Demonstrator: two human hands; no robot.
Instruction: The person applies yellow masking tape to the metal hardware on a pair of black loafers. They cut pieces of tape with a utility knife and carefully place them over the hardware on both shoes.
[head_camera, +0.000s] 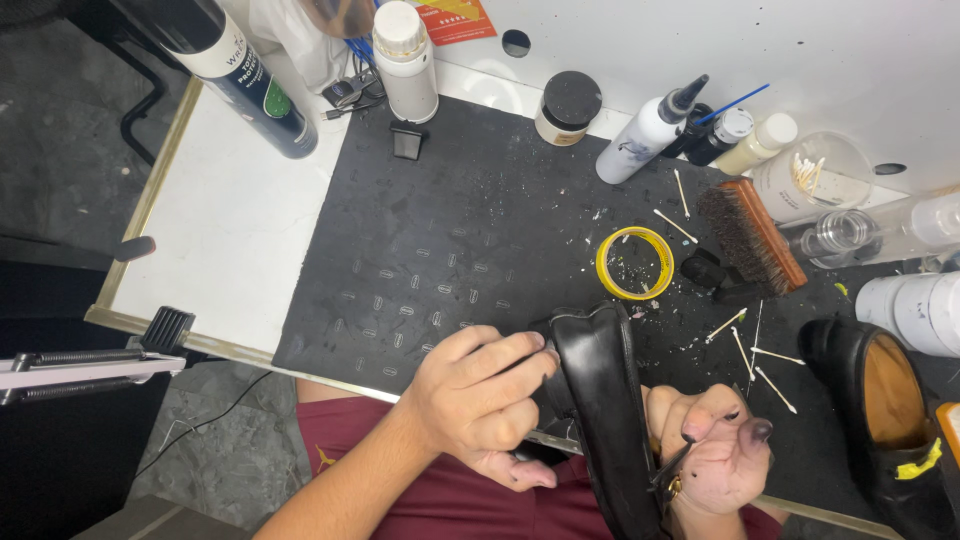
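From where I watch, the biggest thing beneath the hands is the black rubber work mat (450, 250), spread away from both grips toward the far wall. Across its near edge stands the glossy black leather shoe (600, 410), sole side toward me, its long axis running from the toe, up on the mat, back to the heel down at my lap. It sits between the two hands and touches both.

My left hand (480, 400) is just left of the shoe, fingers curled and pressed together against the toe end; it seems to pinch something small there, though I cannot tell what. My right hand (715, 445) lies right of the heel end, stained dark at the fingertips, closed round the shoe's rear edge and holding it up on its side. The left hand is the nearer to the toe, the right to the heel.

Beyond the right hand, well apart, the second black leather shoe with a tan lining (890, 420) rests on the mat. Farther out from the grip lies the wooden-backed bristle brush (750, 235), and nearer, just past the toe, the yellow ring of tape (635, 263). White cotton swabs (765, 360) are scattered between right hand and brush.
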